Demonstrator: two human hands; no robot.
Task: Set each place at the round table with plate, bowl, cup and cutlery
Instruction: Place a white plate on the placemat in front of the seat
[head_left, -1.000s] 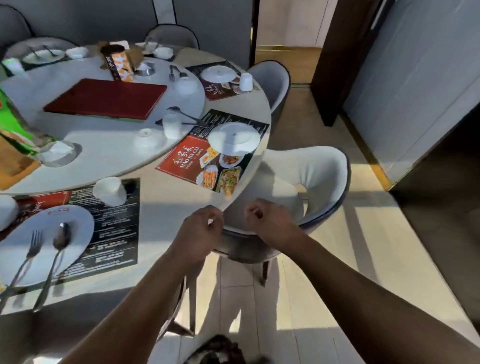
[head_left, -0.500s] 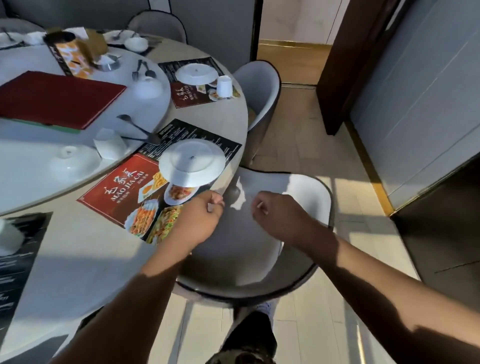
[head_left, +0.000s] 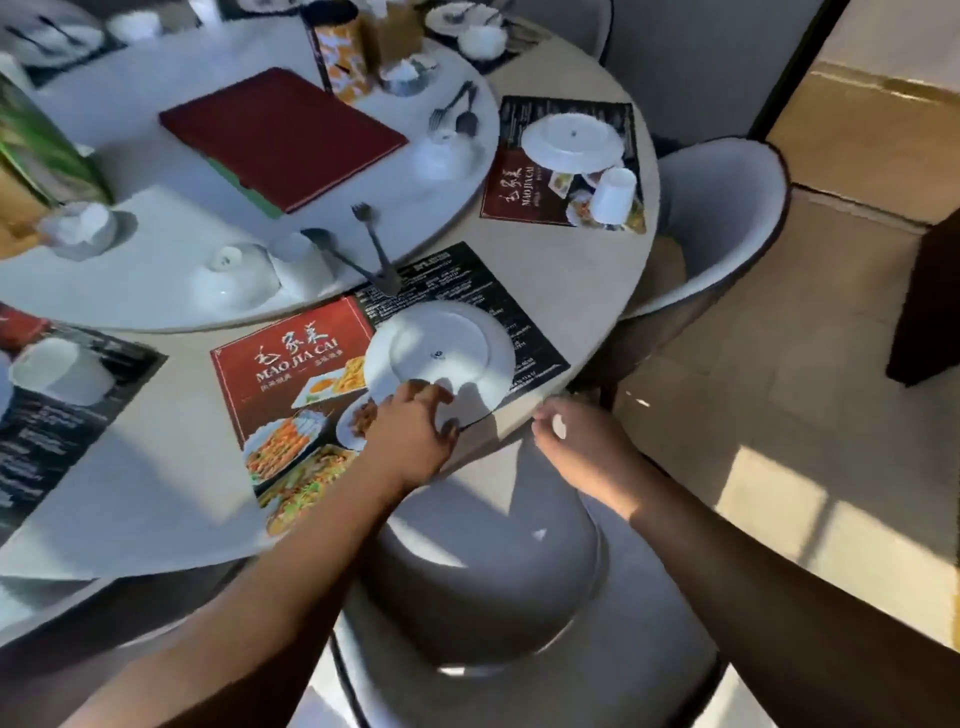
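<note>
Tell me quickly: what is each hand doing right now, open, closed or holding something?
Left hand: fingers on the near rim of the upside-down plate; a full grip cannot be told.
Right hand: loosely curled, holding nothing, beside the table edge.

The near edge of the worktop (head_left: 582, 312) is blocked from below by a grey chair (head_left: 488, 561) tucked against it. An upturned plate (head_left: 441, 356) fills the right half of the menu placemat (head_left: 291, 395); bare worktop lies just right of it and near-left of the placemat. Farther in, a fork (head_left: 371, 239) and spoon (head_left: 337, 254) overhang the turntable (head_left: 156, 208) rim, beside an upturned cup (head_left: 304, 267) and bowl (head_left: 234, 278). Open floor (head_left: 779, 389) lies right.
</note>
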